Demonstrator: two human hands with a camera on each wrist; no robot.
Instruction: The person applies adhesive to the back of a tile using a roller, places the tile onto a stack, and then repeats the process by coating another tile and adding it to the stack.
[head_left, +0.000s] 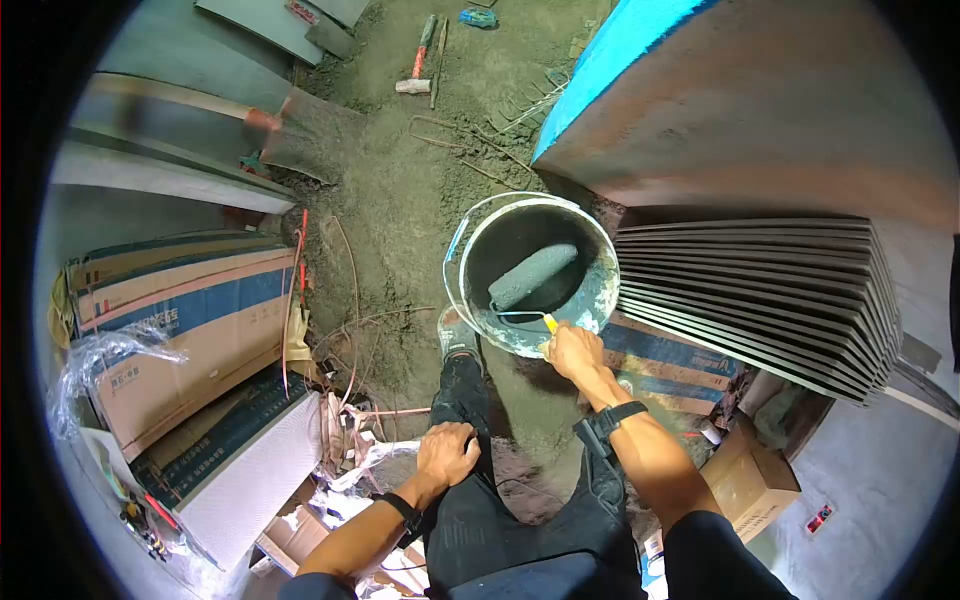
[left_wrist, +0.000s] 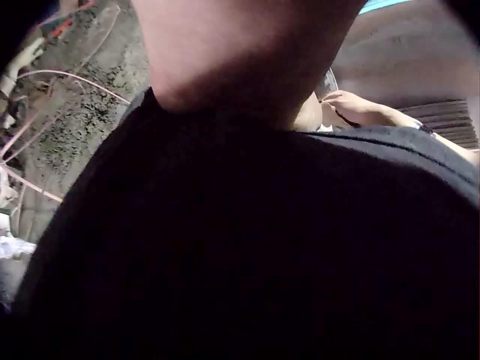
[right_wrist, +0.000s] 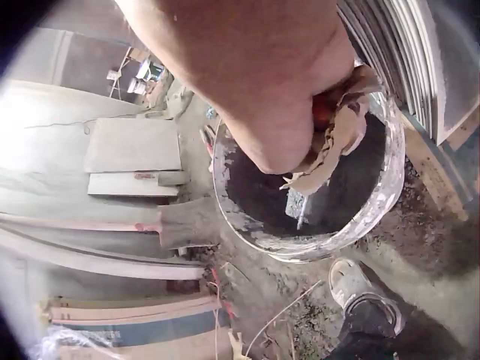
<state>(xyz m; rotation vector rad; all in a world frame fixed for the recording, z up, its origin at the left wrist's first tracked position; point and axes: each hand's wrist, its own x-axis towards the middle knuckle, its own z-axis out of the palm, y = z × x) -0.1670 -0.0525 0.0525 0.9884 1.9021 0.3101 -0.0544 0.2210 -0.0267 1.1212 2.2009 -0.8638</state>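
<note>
My right hand (head_left: 573, 350) grips the yellow handle of a paint roller (head_left: 533, 275), whose grey, wet sleeve lies inside a mortar-smeared bucket (head_left: 466, 258) on the dirt floor. In the right wrist view the right hand (right_wrist: 300, 112) hangs over the bucket (right_wrist: 375, 202), its fingers curled around the handle. My left hand (head_left: 447, 452) rests on my left knee in black trousers, fingers loosely curled and holding nothing. The left wrist view is mostly filled by the dark trouser leg (left_wrist: 247, 247), with the right hand (left_wrist: 352, 109) beyond it.
A stack of grey tiles (head_left: 770, 290) leans right of the bucket, beneath a large slab with a blue edge (head_left: 760, 110). Cardboard boxes (head_left: 180, 320) lie at left. A hammer (head_left: 415, 70), a shovel (head_left: 300, 130) and loose wires (head_left: 340, 330) lie on the dirt. My shoe (right_wrist: 360, 289) stands beside the bucket.
</note>
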